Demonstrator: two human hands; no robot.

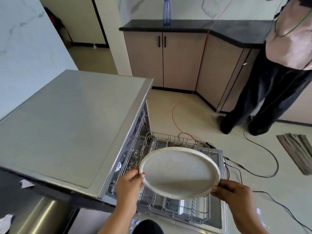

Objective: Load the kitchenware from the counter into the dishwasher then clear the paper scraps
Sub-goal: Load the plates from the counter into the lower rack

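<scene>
Both hands, left hand (130, 181) at nine o'clock, right hand (231, 191) at four, pinch a plate (179, 172) above the rack (177, 206); a tilt risks jamming between tines.

1 view, head-worn. Camera sits above and behind the plate (179, 173), facing forward and steeply down. Nearest: left grip (129, 184) and right grip (234, 191), showing at the bottom edge, close to the lens. Mid-range: dishwasher rack (194, 210) directly below, dishwasher top (70, 125) at left. Far: dark tabletop (194, 25) and cabinets (168, 61) at the upper edge. Wide-angle: straight lines bow toward the frame borders. Standing person (273, 92) cut off at upper right.
</scene>
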